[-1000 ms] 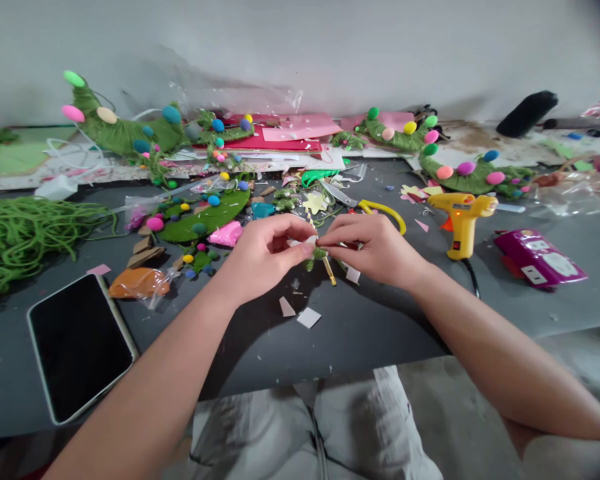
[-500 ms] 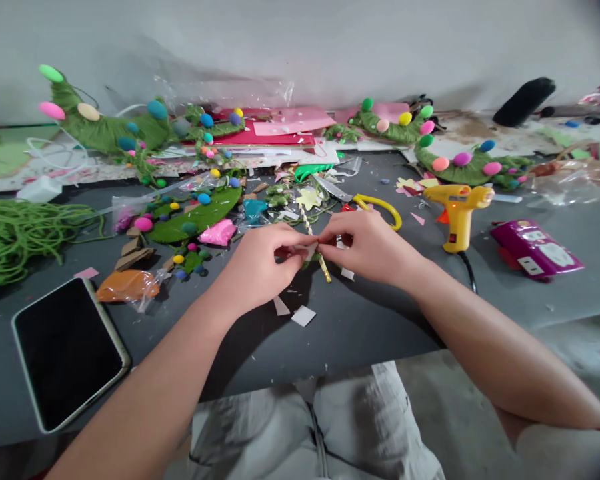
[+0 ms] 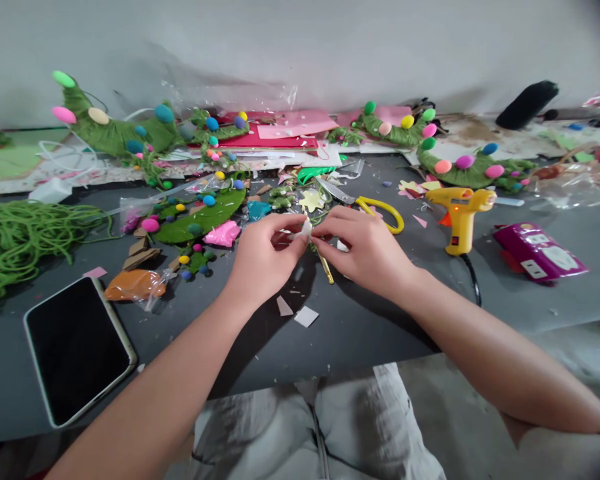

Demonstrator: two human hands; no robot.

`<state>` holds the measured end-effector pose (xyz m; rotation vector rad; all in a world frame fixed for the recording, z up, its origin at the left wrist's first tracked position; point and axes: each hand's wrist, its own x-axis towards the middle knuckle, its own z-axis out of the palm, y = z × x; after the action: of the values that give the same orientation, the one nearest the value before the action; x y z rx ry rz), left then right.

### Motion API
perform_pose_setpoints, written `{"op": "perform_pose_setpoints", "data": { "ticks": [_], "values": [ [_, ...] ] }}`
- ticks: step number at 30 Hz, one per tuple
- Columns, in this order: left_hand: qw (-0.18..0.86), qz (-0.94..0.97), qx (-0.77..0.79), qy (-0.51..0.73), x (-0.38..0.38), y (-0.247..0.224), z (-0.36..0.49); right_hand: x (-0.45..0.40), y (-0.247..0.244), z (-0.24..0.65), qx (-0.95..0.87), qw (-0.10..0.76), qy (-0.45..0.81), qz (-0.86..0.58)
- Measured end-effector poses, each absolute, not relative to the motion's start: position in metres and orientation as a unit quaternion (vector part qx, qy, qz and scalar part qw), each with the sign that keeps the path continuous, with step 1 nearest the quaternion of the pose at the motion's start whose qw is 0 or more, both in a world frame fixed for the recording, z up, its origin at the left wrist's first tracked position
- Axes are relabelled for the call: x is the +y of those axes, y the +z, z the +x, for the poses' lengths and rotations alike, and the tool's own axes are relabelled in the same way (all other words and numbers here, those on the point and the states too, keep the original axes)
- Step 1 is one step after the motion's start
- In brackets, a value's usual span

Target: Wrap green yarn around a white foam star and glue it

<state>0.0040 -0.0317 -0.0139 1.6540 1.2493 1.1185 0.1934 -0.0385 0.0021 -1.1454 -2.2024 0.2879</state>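
White scrap [image 3: 306, 228], slightly farther forward now, in left hand [image 3: 261, 259]

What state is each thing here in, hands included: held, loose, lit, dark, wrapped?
Left hand: pinching a small white piece
Right hand: fingertips at that piece, hold unclear
Yellow plastic glue gun: lying down, orange light lit
Rectangular black-screened device: face up, dark
Yellow-handled metal scissors: lying down, open or shut unclear
Stringy green yarn: loose, tangled heap
Smooth orange lump: wrapped in clear plastic
Glossy purple packet: lying down, opened or sealed unclear
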Motion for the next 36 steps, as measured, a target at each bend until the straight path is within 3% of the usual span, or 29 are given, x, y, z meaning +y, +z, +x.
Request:
{"op": "perform_pose_setpoints", "data": {
  "ticks": [6,14,19,22,25,30,36],
  "values": [
    [0.521,0.498,0.44,0.536,-0.029,-0.011,0.004,-0.039,-0.001,0.195,-0.849,0.369,0.045,-0.376],
    [0.585,0.427,0.403,0.56,-0.028,-0.003,0.003,-0.036,-0.001,0.195,-0.84,0.41,0.069,-0.349],
    [0.635,0.423,0.368,0.531,-0.028,-0.001,-0.001,-0.03,0.0,0.2,-0.821,0.418,0.157,-0.356],
    [0.647,0.479,0.375,0.46,-0.029,-0.001,-0.006,-0.024,0.001,0.208,-0.828,0.367,0.225,-0.359],
    [0.597,0.577,0.415,0.373,-0.031,-0.001,-0.009,-0.018,0.001,0.215,-0.864,0.301,0.228,-0.333],
    [0.418,0.719,0.454,0.318,-0.036,-0.005,-0.003,-0.016,0.002,0.213,-0.881,0.246,0.167,-0.368],
    [0.291,0.755,0.475,0.345,-0.039,-0.006,0.006,-0.024,0.004,0.204,-0.825,0.282,0.201,-0.446]
  ]
}}
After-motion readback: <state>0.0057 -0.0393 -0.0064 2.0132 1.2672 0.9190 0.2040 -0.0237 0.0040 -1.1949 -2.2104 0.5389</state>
